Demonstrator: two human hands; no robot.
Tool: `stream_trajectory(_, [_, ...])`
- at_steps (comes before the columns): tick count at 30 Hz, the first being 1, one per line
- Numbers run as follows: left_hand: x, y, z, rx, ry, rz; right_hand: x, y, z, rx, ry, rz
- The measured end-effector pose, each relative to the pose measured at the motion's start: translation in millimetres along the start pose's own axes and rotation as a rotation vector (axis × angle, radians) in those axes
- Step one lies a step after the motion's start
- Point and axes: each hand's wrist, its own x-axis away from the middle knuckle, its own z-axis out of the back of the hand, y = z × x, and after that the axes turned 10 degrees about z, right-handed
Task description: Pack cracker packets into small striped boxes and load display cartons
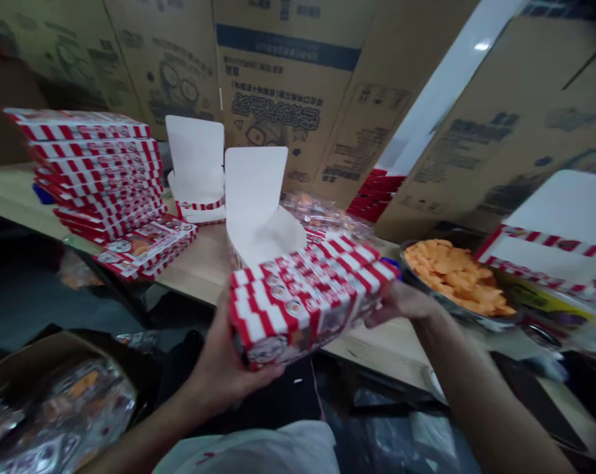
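Observation:
Between my two hands is a stack of flat red-and-white striped snack boxes [308, 296], held tilted above the front of the bench. My left hand [229, 362] grips its left end, thumb along the lower edge. The right end is gripped by my right hand [399, 303], whose fingertips are partly hidden behind the stack. Just behind it stands an open box [256, 178] with a white inside and its lid up. Another open white box [197, 155] is farther back. A tall pile of closed striped boxes [100, 178] rises at the left.
A metal bowl [411, 270] of orange chips stands at the right, near another open striped box [549, 257]. Clear-wrapped packs [322, 209] lie behind the held stack. Large cardboard cartons [288, 79] line the back. Below left, a carton [66, 349] holds wrapped packs.

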Motion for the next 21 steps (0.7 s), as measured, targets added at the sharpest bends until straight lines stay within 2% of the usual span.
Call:
stream_trajectory(2, [-15,-30,-42.7,-0.054,-0.163,-0.102,45,39,-6,-0.047,-0.004,-0.133])
stream_trajectory(3, [-26,-45,-59.0,-0.066,-0.229,-0.138,59,57,-12,-0.077,0.037,-0.166])
stream_trajectory(5, [-49,-73,-82.0,-0.074,-0.356,-0.172,73,86,-28,-0.129,0.128,-0.188])
stream_trajectory(7, [-67,-94,-94.8,-0.074,-0.449,-0.176,74,106,-45,-0.219,0.166,-0.196])
stream_trajectory(10, [-78,-108,-102.8,-0.039,-0.526,-0.154,68,122,-64,-0.361,0.193,-0.187])
stream_trajectory(12, [-77,-109,-104.4,-0.015,-0.549,-0.125,67,126,-71,-0.395,0.223,-0.163])
stream_trajectory(14, [-73,-107,-105.1,-0.021,-0.535,-0.094,69,130,-71,-0.414,0.194,-0.142])
stream_trajectory(18, [-70,-100,-106.1,-0.04,-0.431,-0.048,80,129,-46,-0.356,0.053,-0.102])
stream_trajectory(21, [-70,-100,-106.9,-0.012,-0.417,-0.067,76,107,-17,-0.064,0.043,-0.079])
